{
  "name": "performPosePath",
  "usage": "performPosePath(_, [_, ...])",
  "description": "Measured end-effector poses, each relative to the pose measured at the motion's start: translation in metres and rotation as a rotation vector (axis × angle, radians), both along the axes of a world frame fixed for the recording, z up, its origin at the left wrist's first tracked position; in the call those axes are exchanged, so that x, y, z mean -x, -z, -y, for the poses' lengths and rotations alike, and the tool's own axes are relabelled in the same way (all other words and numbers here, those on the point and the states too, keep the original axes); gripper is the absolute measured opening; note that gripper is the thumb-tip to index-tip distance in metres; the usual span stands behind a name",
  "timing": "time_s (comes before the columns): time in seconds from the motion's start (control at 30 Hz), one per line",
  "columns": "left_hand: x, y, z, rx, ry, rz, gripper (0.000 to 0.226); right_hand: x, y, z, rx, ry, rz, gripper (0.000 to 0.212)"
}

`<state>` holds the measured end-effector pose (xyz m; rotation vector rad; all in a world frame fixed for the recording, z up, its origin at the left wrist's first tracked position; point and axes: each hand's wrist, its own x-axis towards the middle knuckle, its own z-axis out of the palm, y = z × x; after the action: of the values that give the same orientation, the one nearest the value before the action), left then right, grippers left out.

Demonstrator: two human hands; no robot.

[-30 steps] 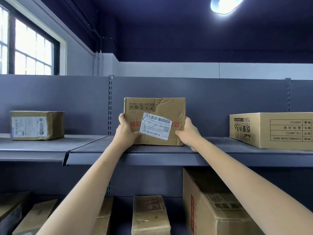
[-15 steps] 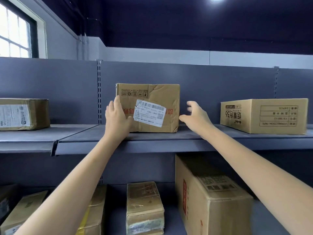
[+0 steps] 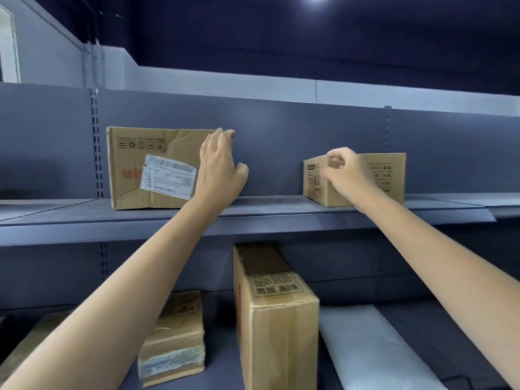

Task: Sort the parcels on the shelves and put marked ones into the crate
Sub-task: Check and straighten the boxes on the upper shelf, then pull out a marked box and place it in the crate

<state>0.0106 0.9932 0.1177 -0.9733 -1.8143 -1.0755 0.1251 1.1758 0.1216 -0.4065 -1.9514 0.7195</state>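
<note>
The upper shelf serves as the reference throughout. At its left end stands a creased cardboard parcel, upright, bearing a white shipping label fixed askew on the front face. The left hand lies against the right edge of this parcel, fingers straight and close together, fingertips at the top right corner, thumb spread away; it grips nothing. Toward the right of the shelf sits a printed carton, well apart from the labelled parcel. The right hand is in front of the carton's left front corner, fingers loosely curled; whether it touches the carton or holds it cannot be told. Below the shelf, from left to right, lie a tape-wrapped parcel, a tall carton and a white poly mailer. The crate is not in view. Judged risks: a push from the flat left hand could slide the labelled parcel sideways or tip it, as nothing holds it from the far side. A one-handed pull on the printed carton by its corner could rotate it toward the shelf lip and drop it onto the parcels below. Motion blur makes the labels unreadable, so a marking could be misjudged.
</note>
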Motion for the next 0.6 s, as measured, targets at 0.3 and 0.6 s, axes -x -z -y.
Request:
performPosePath(0.3, [-0.055, 0.007, -0.105, 0.143, 0.086, 0.175, 0.061, -0.067, 0.005, -0.093, 0.017, 0.133, -0.208, 0.032])
performPosePath(0.6, [-0.057, 0.012, -0.168, 0.386, 0.084, 0.623, 0.042, -0.060, 0.022, -0.144, 0.254, 0.014, 0.133, 0.063])
